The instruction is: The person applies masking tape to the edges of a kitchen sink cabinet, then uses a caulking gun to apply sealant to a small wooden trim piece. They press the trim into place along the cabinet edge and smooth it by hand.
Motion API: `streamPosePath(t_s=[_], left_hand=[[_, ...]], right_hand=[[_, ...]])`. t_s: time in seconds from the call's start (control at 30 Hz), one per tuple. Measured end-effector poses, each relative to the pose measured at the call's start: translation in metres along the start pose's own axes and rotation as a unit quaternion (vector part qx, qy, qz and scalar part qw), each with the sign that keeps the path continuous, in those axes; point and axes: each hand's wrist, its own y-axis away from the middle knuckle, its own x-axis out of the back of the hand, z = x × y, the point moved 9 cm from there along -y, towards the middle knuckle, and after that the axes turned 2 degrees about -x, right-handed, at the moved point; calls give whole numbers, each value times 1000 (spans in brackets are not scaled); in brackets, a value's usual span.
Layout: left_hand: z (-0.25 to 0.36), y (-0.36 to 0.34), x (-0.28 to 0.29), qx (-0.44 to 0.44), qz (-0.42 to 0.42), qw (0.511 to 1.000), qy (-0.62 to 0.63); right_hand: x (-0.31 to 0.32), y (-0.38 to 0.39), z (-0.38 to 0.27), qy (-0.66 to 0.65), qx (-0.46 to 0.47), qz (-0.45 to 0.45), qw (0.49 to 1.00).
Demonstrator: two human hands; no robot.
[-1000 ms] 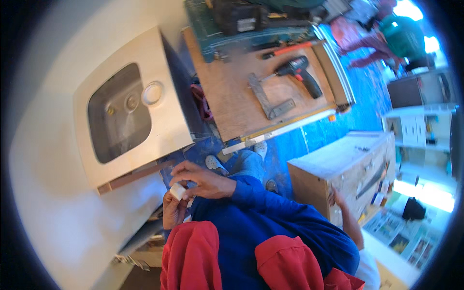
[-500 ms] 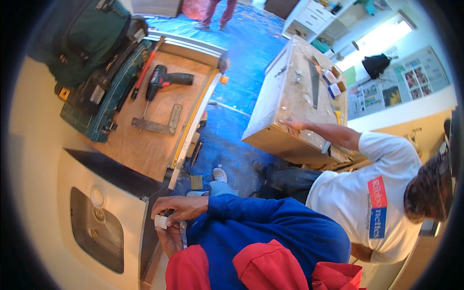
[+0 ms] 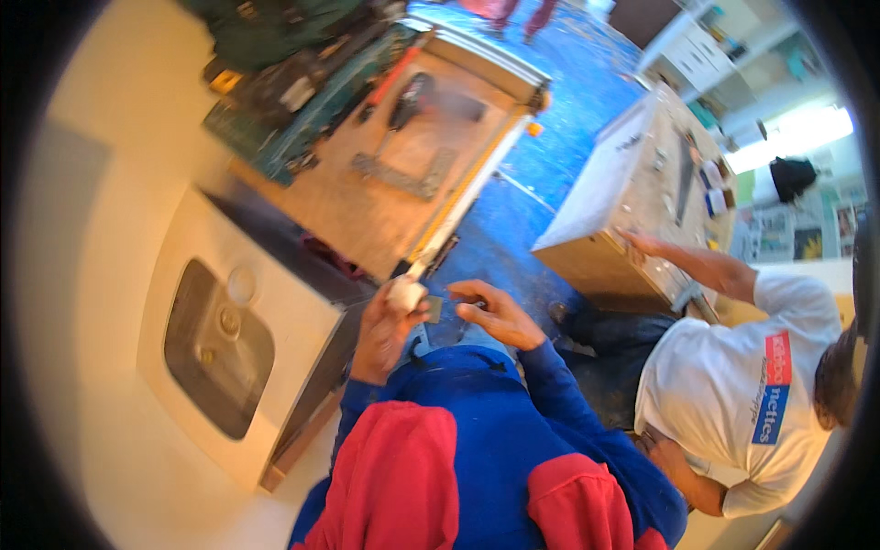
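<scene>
My left hand (image 3: 378, 337) is raised in front of my body, its fingers closed around a small white piece (image 3: 406, 296). Blur hides exactly what kind of thing it is. To the right of it, my right hand (image 3: 500, 314) is held apart with fingers stretched and thumb spread, nothing visible in it. Just beyond my left hand lies the near corner of a wooden board (image 3: 321, 220). On that board rest a black cordless drill (image 3: 412, 101) and a metal square (image 3: 426, 181).
A white sink unit (image 3: 151, 339) stands at the left. A green tool bag (image 3: 266, 32) sits far left. At right, a person in a white T-shirt (image 3: 710, 376) rests a hand on a wooden cabinet (image 3: 587, 261) bearing a handsaw (image 3: 686, 188). Blue sheeting (image 3: 513, 229) covers the floor.
My hands were together at the white piece; now they are apart, with the piece in my left hand and my right hand off it. The view has shifted and turned.
</scene>
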Motion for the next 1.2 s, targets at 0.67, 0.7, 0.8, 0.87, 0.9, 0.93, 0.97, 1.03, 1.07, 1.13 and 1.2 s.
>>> streamPosePath(t_s=[0.67, 0.7, 0.8, 0.87, 0.9, 0.93, 0.97, 1.03, 1.07, 1.13, 1.2], left_hand=[[-72, 56, 35, 242, -165, 938, -187], [-85, 63, 49, 276, -152, 925, -210], [-118, 85, 87, 353, -113, 899, -235], [-133, 94, 113, 394, -95, 877, -259], [-138, 95, 126, 400, -64, 878, -257], [-144, 95, 136, 404, -31, 879, -251], [-150, 99, 146, 415, 3, 874, -253], [-161, 104, 159, 425, 63, 876, -219], [-166, 107, 165, 427, 88, 876, -205], [-182, 119, 174, 468, 138, 855, -174], [-202, 122, 180, 485, 160, 849, -138]], right_hand=[[-48, 97, 132, 127, -154, 212, 957], [-48, 95, 151, 149, -175, 211, 950], [-53, 95, 210, 197, -227, 206, 931], [-59, 96, 249, 178, -253, 202, 929], [-61, 96, 270, 173, -279, 199, 923], [-62, 93, 284, 191, -278, 203, 919], [-64, 94, 298, 208, -287, 205, 912], [-70, 94, 324, 225, -310, 198, 902], [-74, 96, 337, 226, -327, 187, 899], [-80, 101, 356, 244, -354, 164, 888], [-82, 101, 375, 277, -389, 131, 869]])
